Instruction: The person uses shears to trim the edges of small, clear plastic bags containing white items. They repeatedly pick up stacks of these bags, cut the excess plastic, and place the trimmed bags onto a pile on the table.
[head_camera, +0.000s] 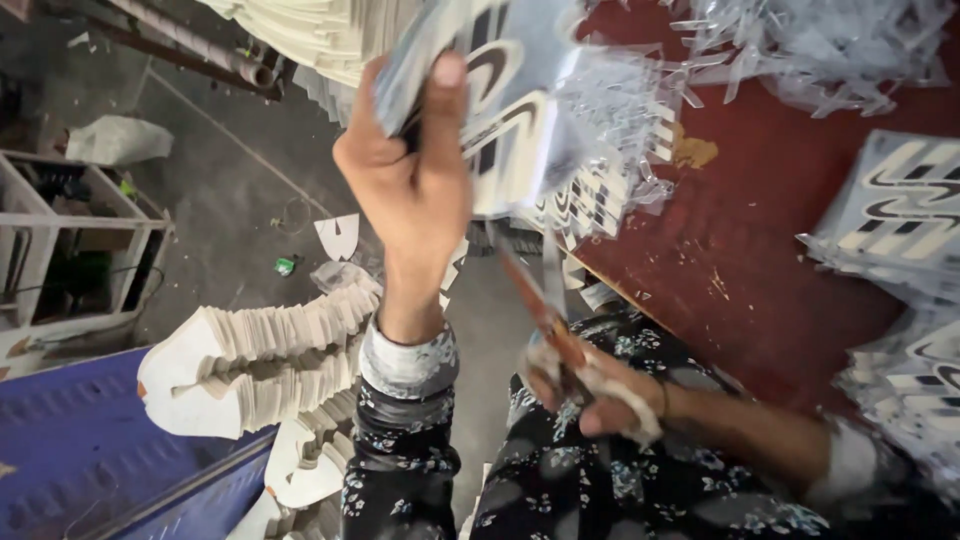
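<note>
The left hand (410, 170) is raised, its grip clenched on a printed plastic sheet (500, 110) held up over the edge of the red desk (760, 240). The right hand (590, 385), lower down, grips scissors (545, 300) whose blades point up toward the sheet. Stacked white cutouts (260, 360) lie at left.

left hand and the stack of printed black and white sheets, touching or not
Touching: the head view shows the left hand gripping the stack of printed black-and-white sheets, thumb pressed on top.

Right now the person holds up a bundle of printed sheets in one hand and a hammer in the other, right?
Not quite. The right hand holds scissors, not a hammer. The left hand does hold up the printed sheets, as the head view shows.
</note>
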